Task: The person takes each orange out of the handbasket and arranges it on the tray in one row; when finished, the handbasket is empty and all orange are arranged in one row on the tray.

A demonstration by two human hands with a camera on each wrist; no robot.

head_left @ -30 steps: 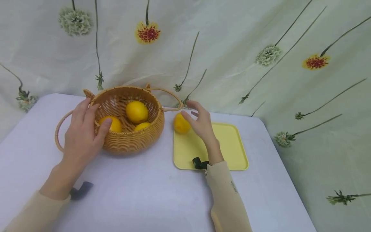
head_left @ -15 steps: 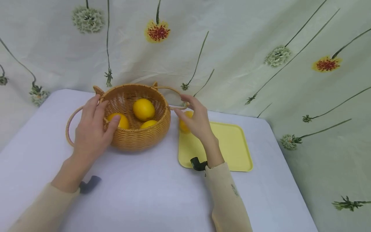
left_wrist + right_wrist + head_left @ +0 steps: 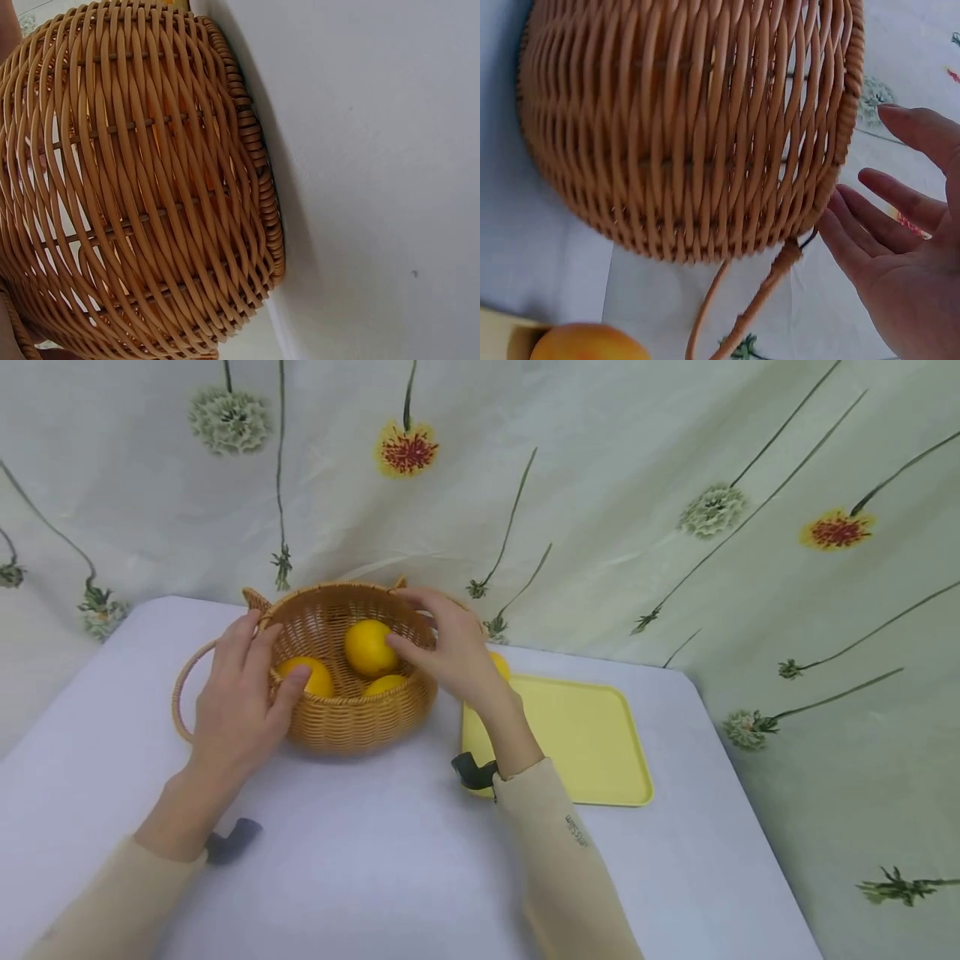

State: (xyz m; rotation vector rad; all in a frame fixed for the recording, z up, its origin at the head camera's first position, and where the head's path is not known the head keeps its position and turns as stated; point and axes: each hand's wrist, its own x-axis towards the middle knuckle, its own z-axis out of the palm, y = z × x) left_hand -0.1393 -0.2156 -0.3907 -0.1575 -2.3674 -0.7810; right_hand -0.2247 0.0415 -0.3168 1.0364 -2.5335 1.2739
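at the rim [image 3: 337,700], likely best hold on a light, stiff-looking basket [image 3: 348,727], left hand [image 3: 240,702] rests spread, right hand [image 3: 459,647] gapes empty.

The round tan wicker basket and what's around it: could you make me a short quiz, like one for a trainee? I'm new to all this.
1. How many rounded yellow fruits show inside the round tan wicker basket in the head view?
2. True or false: the person's bare left hand is at the basket's rim.
3. From the person's side, the pale yellow rectangular tray lies: (a) left of the basket, (b) right of it, (c) inside it.

Key: 1. Three. 2. True. 3. b.
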